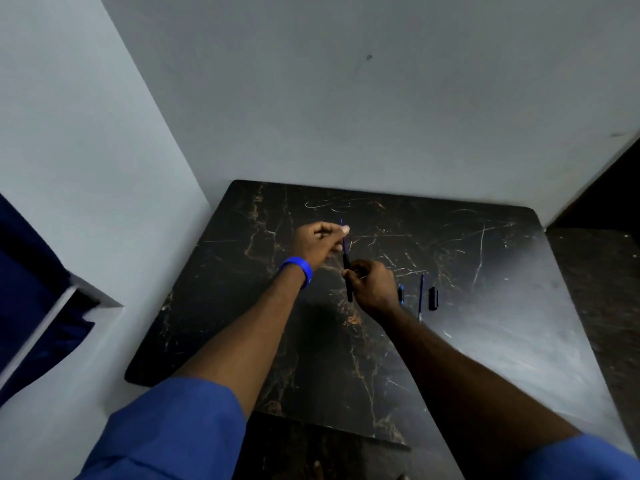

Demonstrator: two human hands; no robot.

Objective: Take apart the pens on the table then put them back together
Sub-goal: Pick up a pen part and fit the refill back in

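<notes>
Black pen barrel point(347, 278) pinched in right hand point(372, 285), left hand point(320, 239) gripping its refill point(342, 233).

1. My left hand point(320, 240) is out in front, up off the table, fingers curled, thumb and fingertips pinched together.
2. My right hand point(372, 287) sits just below it, fingers closed in a grip.
3. Both my arms reach forward, bare from the elbows, with the hands nearly touching.
</notes>
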